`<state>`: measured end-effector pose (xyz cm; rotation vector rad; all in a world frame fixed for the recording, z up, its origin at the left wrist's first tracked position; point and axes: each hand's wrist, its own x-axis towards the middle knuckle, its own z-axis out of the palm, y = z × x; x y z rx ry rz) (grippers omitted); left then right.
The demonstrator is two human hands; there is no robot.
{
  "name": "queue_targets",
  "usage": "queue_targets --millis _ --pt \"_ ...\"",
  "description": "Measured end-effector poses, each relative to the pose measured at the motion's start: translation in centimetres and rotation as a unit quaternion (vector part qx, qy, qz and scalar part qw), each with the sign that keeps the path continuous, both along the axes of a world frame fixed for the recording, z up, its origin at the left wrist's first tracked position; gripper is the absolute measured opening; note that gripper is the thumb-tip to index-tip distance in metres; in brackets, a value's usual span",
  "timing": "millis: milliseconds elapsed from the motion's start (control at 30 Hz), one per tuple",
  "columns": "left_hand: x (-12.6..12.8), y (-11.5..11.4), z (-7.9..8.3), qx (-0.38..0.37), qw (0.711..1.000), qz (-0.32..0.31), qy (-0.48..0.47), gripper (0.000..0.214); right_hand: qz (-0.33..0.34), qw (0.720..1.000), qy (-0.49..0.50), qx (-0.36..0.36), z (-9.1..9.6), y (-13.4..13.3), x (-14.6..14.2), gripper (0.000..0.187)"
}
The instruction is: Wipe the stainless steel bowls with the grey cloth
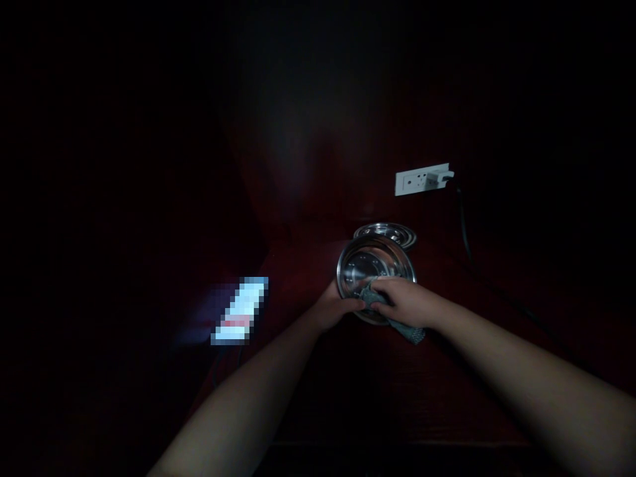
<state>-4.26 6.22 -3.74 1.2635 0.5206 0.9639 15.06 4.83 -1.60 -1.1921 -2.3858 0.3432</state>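
Note:
A shiny steel bowl [373,265] is tilted toward me over a dark reddish table [348,397]. My left hand [334,310] grips the bowl's near left rim, fingers closed round it. My right hand [405,301] is closed on a grey-green cloth [405,328], pressing it against the bowl's near rim, with the cloth's tail hanging below the hand. A second steel dish [385,232] lies just behind the bowl.
The room is very dark. A lit phone screen [241,310] glows on the table at the left. A white wall socket [422,179] with a plug and a dark cable [464,225] sits on the back wall to the right.

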Motion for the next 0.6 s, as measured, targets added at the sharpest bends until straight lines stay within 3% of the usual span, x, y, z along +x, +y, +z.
queue_targets --millis 233,600 --pt "-0.11 -0.08 -0.14 -0.010 1.000 0.010 0.003 0.065 -0.026 0.997 -0.063 0.029 0.17 0.19 0.25 0.017" --pt "0.10 -0.39 0.31 0.012 1.000 -0.003 -0.005 0.067 0.007 1.000 0.016 0.002 -0.23 0.09 0.13 0.018"
